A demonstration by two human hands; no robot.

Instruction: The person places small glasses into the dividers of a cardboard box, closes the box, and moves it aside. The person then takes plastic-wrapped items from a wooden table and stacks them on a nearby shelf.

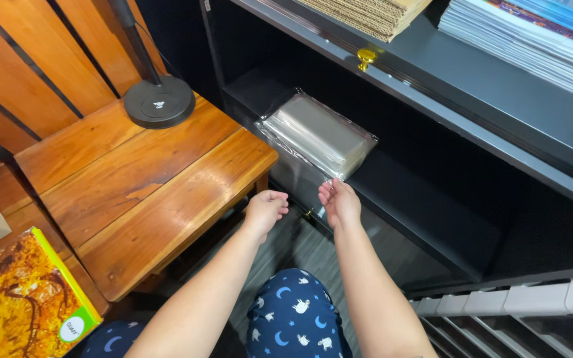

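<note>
A stack of clear plastic sleeves (319, 132) lies on the lower shelf (426, 212) of a black cabinet, sticking out over its front edge. My right hand (339, 202) is just below the stack's near corner and pinches a loose clear sleeve that hangs from it. My left hand (265, 209) hovers a little to the left, palm up, fingers curled, holding nothing. Both forearms reach forward from the bottom of the view.
A wooden side table (147, 192) stands at left with a round black lamp base (159, 101) on it. A yellow-orange box (24, 301) sits at bottom left. Cardboard (366, 13) and stacked magazines (532, 36) rest on the cabinet top. A grey plastic rack (512, 305) is at bottom right.
</note>
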